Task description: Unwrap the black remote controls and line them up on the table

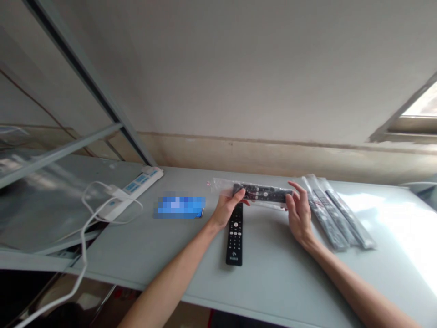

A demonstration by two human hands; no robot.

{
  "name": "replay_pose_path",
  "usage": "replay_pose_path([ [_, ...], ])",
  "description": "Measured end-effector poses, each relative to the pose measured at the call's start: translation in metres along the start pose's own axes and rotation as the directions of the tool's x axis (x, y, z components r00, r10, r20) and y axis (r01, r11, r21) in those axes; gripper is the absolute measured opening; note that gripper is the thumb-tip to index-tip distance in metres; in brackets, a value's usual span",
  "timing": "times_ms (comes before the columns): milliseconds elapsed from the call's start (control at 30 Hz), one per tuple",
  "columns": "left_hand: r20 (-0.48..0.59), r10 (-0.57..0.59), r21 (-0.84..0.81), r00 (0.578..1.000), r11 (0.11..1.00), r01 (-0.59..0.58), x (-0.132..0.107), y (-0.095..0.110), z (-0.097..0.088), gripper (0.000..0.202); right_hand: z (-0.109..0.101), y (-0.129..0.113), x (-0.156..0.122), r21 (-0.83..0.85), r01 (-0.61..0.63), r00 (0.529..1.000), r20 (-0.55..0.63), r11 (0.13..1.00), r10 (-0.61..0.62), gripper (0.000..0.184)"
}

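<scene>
From where I stand, the location reads as a plain indoor workroom; whether it belongs to a workshop, an office or a home cannot be determined. Primary indicators: a grey table (266, 273) along a bare wall (239, 82), with a metal frame (61, 154) and a white power strip (136, 187) at its left. Secondary indicators: long plastic-wrapped items (334, 214) and an unwrapped remote control (235, 246) on the table, and a window (423, 105) at the right.
</scene>
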State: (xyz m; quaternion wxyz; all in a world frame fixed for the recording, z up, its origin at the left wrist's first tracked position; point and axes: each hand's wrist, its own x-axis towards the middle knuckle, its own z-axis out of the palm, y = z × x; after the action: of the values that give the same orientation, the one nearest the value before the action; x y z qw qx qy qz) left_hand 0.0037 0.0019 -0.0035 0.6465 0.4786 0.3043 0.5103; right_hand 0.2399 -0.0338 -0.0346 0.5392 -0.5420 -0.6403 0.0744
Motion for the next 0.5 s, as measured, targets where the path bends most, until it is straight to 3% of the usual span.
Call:
replay_pose_path([
  [133,0.054,-0.019,-0.130,0.998,0.991,0.026,0.001,-0.003,0.001,0.039,-0.004,-0.010,0.004,0.282,-0.273,0.962,0.075,0.920,0.262,0.038],
  [367,0.104,-0.045,-0.120,0.994,0.991,0.058,0.000,0.003,0.002,0.039,-0.008,-0.012,0.013,0.580,-0.416,0.905,0.187,0.700,0.382,0.048],
  [433,0.084,-0.056,-0.098,0.995,0.993,0.064,0.001,0.006,0.002,0.048,-0.011,-0.009,0.016,0.573,-0.424,0.900,0.183,0.702,0.395,0.049],
  [500,0.021,-0.068,-0.105,0.997,0.992,0.070,0.002,0.007,0.001,0.051,-0.018,-0.007,0.019,0.481,-0.410,0.910,0.152,0.775,0.387,0.054],
])
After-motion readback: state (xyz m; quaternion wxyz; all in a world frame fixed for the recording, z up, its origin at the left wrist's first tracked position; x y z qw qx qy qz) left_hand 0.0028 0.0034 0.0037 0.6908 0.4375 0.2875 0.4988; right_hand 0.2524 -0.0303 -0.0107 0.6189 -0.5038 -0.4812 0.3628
